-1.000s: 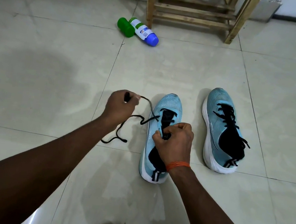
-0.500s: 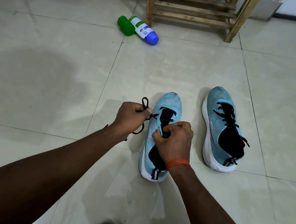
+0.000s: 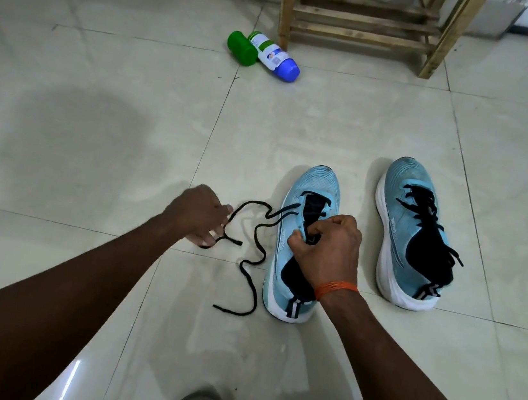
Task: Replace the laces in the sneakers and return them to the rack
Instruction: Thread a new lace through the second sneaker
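Right hand (image 3: 330, 245) clenched on one sneaker (image 3: 317, 181), second sneaker (image 3: 406, 181) apart, left hand (image 3: 198, 216) slack beside one trailing lace (image 3: 253, 285)

Your left hand (image 3: 198, 216): now lowered toward the floor (image 3: 128, 148), fist loosened; whether it still pinches anything is unclear. Black lace (image 3: 256, 230): no longer bunched up, now trailing slack beside the sneaker (image 3: 316, 186).

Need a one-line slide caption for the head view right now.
Right hand grips the half-laced sneaker while the left hand is over its loose black lace; the other sneaker sits laced.
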